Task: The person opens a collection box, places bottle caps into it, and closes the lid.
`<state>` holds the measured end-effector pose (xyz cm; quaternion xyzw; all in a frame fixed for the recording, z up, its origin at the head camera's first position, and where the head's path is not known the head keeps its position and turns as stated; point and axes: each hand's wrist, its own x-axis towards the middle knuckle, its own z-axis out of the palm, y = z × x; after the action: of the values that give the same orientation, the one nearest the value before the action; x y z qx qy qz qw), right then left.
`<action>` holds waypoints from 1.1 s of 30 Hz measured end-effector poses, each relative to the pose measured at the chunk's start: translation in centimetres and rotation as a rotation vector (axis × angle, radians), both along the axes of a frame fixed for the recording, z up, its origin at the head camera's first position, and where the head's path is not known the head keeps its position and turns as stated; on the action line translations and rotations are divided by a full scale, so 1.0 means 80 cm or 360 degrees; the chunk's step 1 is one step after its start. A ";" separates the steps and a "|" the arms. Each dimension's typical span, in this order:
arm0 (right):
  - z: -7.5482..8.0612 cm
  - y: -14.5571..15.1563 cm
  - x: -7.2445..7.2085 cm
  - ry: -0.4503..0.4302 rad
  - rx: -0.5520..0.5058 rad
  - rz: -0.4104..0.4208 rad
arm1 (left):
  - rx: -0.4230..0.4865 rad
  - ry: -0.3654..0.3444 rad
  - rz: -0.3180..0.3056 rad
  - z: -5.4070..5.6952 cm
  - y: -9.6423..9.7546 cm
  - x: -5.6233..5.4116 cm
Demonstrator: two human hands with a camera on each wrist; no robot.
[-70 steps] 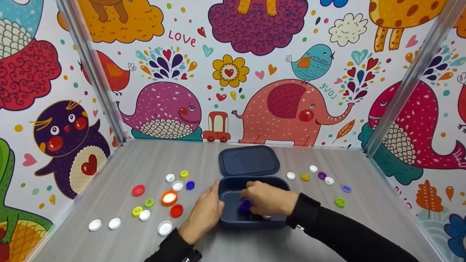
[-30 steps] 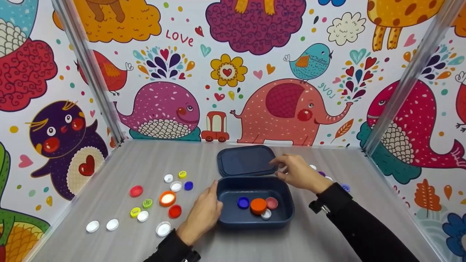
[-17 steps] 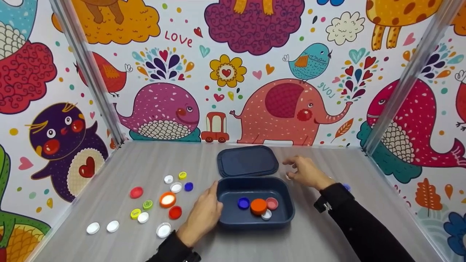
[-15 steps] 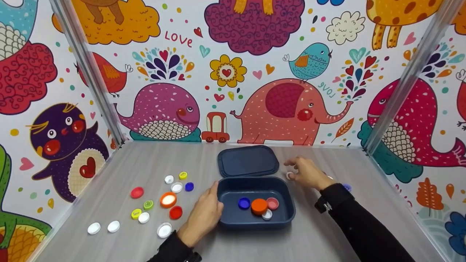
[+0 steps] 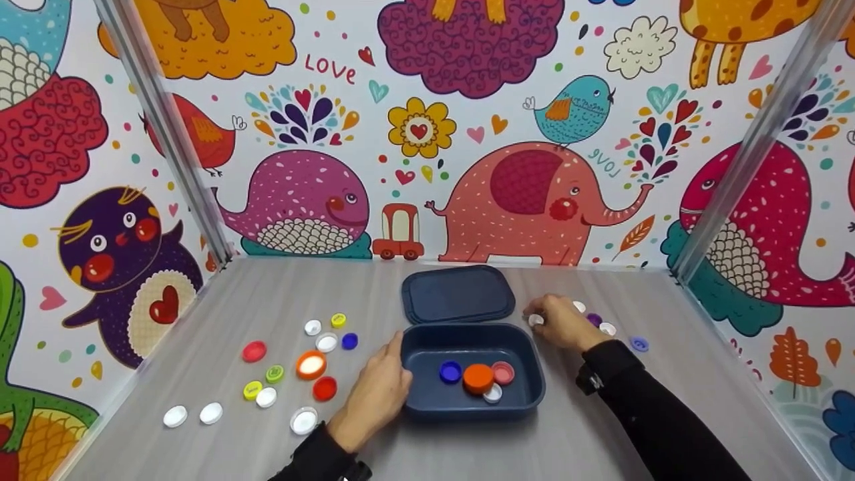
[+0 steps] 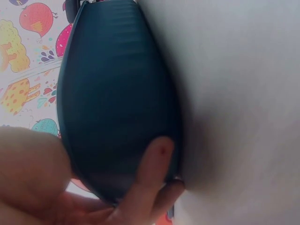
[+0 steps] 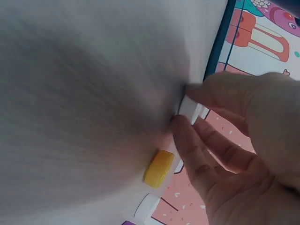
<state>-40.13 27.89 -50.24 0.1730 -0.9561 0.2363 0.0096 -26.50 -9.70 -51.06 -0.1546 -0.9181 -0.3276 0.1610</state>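
from here i can read red "love" lettering (image 5: pixel 330 69) on the patterned back wall (image 5: pixel 481 115) and, mirrored, teal "love" lettering (image 5: pixel 604 164) above the printed elephant's trunk (image 5: pixel 624 212).

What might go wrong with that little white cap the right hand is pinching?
It's small and held just by the fingers of the right hand, so the white cap might slip away.
The yellow cap lies close by, so the hand could knock it.
The left hand is against the box; pushing too hard might slide it.
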 end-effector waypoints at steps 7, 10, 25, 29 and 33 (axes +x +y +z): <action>0.000 0.002 0.000 0.0069 0.0021 0.0042 | -0.0012 0.0077 -0.0030 -0.001 -0.002 0.002; 0.001 0.003 0.001 0.0092 0.0027 0.0057 | -0.0012 0.0105 -0.0042 -0.001 -0.002 0.002; 0.039 -0.013 0.026 0.0191 -0.0073 0.0068 | 0.0003 0.0011 -0.0001 0.002 0.001 0.002; 0.056 -0.031 0.043 0.0282 -0.0077 0.0115 | 0.0002 0.0026 -0.0005 0.002 0.001 0.002; 0.069 -0.054 0.063 0.0355 -0.0072 0.0240 | 0.0000 0.0034 -0.0001 0.000 0.001 0.001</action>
<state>-35.08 23.61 -44.74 0.2694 -0.9278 0.2372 0.1018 -26.46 -9.64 -51.09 -0.1584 -0.9163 -0.3259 0.1707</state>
